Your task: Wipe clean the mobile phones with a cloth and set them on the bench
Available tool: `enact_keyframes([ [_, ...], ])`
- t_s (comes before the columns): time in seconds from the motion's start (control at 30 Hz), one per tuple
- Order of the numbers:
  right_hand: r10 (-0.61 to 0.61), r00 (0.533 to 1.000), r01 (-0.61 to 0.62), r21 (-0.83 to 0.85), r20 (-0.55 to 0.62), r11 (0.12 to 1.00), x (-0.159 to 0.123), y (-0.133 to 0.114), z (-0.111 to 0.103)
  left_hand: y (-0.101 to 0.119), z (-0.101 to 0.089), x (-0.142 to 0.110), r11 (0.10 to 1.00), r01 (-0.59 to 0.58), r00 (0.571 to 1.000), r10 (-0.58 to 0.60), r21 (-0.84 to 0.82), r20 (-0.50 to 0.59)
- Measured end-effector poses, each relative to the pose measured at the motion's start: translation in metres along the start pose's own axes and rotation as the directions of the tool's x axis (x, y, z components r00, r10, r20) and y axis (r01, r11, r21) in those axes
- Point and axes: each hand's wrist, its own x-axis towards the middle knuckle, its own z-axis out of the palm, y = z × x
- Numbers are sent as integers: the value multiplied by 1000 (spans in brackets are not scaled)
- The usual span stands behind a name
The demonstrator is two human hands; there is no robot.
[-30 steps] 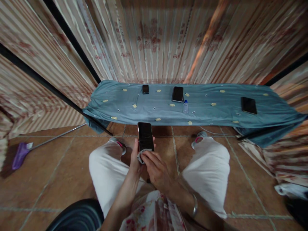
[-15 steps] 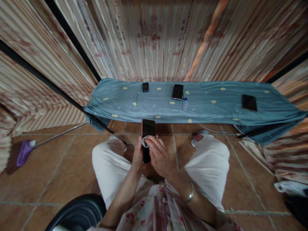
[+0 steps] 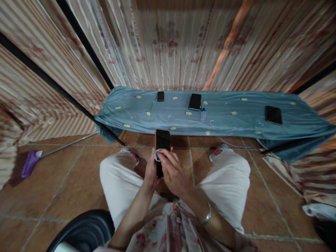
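Between my knees I hold a dark smartphone (image 3: 162,138) upright, its black screen turned up towards me. My left hand (image 3: 150,169) is closed around its left edge and back. A small whitish cloth or wipe (image 3: 157,155) lies pressed on the screen under the fingertips of my right hand (image 3: 173,171), whose fingers are bent together over it. Whether it is cloth or paper I cannot make out. The lower part of the phone is partly covered by my right hand.
A bench with a blue cloth (image 3: 157,119) stands ahead, bearing a small dark phone (image 3: 160,96), a black tablet-like device (image 3: 195,101), a blue-capped bottle (image 3: 203,116) and another dark device (image 3: 273,114). A purple broom (image 3: 30,163) lies left; a black bin (image 3: 86,231) stands lower left.
My right fingers and the wipe have shifted very slightly on the screen. The whole view has tilted a little; the bench things have not moved.
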Motion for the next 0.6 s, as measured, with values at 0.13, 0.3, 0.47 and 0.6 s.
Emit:
enact_keyframes([
  [0.13,-76,996,75,17,37,997,-12,-9,5,12,1,2,997,74,996,-72,-34,49],
  [0.3,-150,989,150,-12,-14,989,-26,-8,10,23,8,3,993,-26,999,31,-114,38],
  [0.47,-150,986,145,-72,-67,987,-31,1,5,23,10,3,989,-52,998,57,-142,28],
  [0.6,-91,994,87,-72,-63,994,-33,6,-2,23,8,1,989,-51,997,59,-136,55],
])
